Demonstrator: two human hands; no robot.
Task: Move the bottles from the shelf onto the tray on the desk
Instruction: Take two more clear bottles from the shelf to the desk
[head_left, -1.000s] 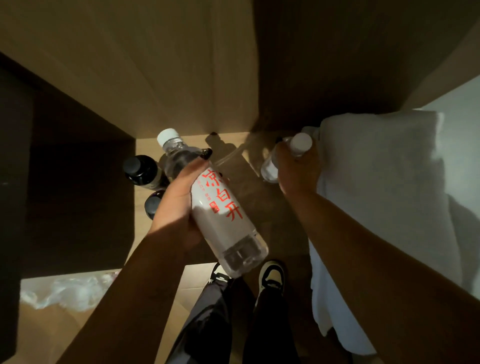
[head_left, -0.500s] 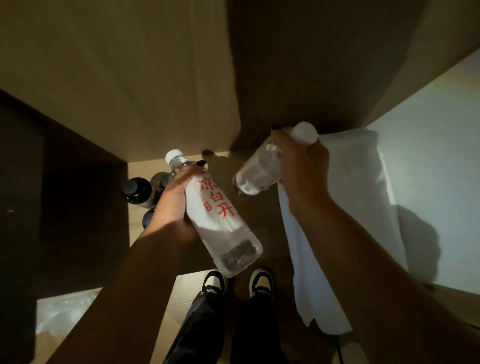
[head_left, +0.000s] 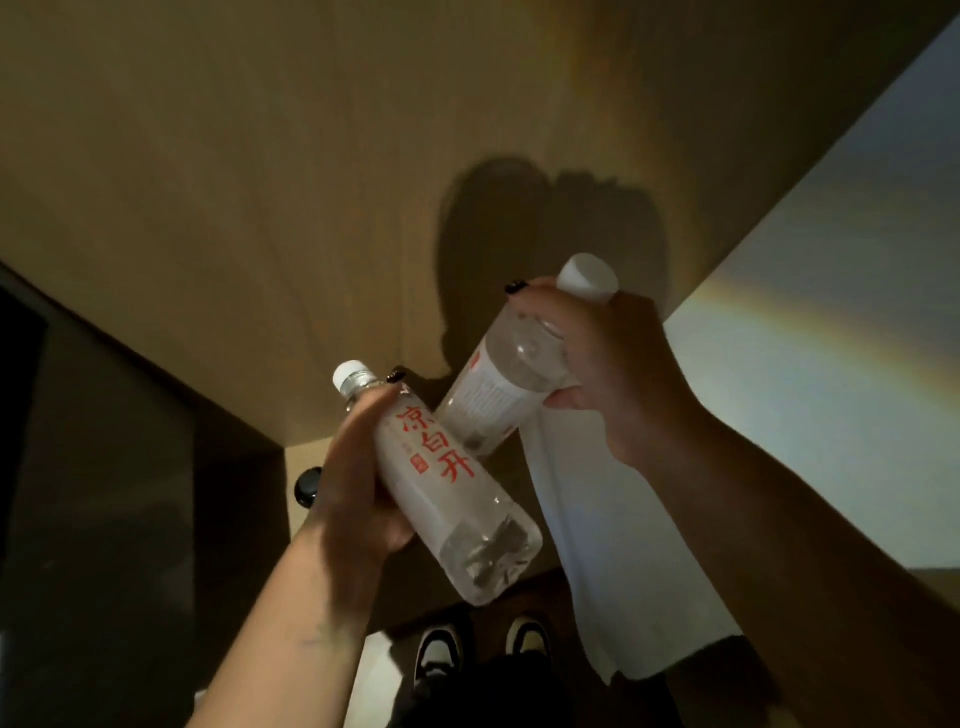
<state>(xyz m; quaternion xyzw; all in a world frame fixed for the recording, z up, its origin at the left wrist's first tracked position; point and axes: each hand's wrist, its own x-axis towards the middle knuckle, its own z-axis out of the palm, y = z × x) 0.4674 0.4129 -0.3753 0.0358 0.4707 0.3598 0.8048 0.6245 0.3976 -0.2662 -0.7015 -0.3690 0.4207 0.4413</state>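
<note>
Two bottles were up in the air, one per hand. I saw the left hand (head_left: 358, 499) wrapped around the bottle with red writing (head_left: 441, 478), fingers curled round its upper body, white cap (head_left: 349, 373) pointing up-left, base tilted down toward the shoes (head_left: 483, 644). Right hand (head_left: 613, 358) gripped the second bottle (head_left: 493, 384) near its neck, its white cap (head_left: 589, 275) sticking out above the fingers, base angled down-left, close to or touching the first bottle; I couldn't tell which. A dark-capped bottle (head_left: 307, 486) sat on the shelf (head_left: 298, 457) just behind the left hand. White cloth (head_left: 597, 545) hung below the right hand. Wooden panel (head_left: 260, 208) behind carried the hands' shadows.
</note>
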